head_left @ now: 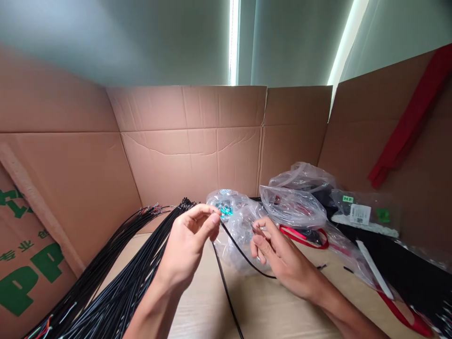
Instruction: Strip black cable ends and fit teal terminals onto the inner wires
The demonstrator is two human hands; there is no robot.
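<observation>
Head view: the left hand (187, 245) and right hand (286, 259) work above the table (282, 310), with one loose black wire (243, 254) between them. Step in hand, as judged: this single strand is being handled apart from the sheaves. The left fingers (208, 215) are closed in a pinch at the wire's upper part, beside a clear plastic bag (235, 235) holding teal items. The right fingers (259, 240) are curled and parted, and do not visibly grip anything. The wire curves down toward the right palm, and whether it touches there cannot be told. A second length drops from the left pinch toward the lower edge of the view. The next move calls for a firm second hold on the strand, since only the left fingers have one.

Count: two hands; one loose wire; two sheaves of black wires (116, 278), strands too many to count, lying at left with coloured leads at their ends. There are four clear plastic bags, including one with a white label (360, 214). Also present: one red strap (303, 238), one white strip (374, 268), two small black pieces (348, 270) on the table, and one red cloth (413, 117) against the cardboard wall (190, 160).
</observation>
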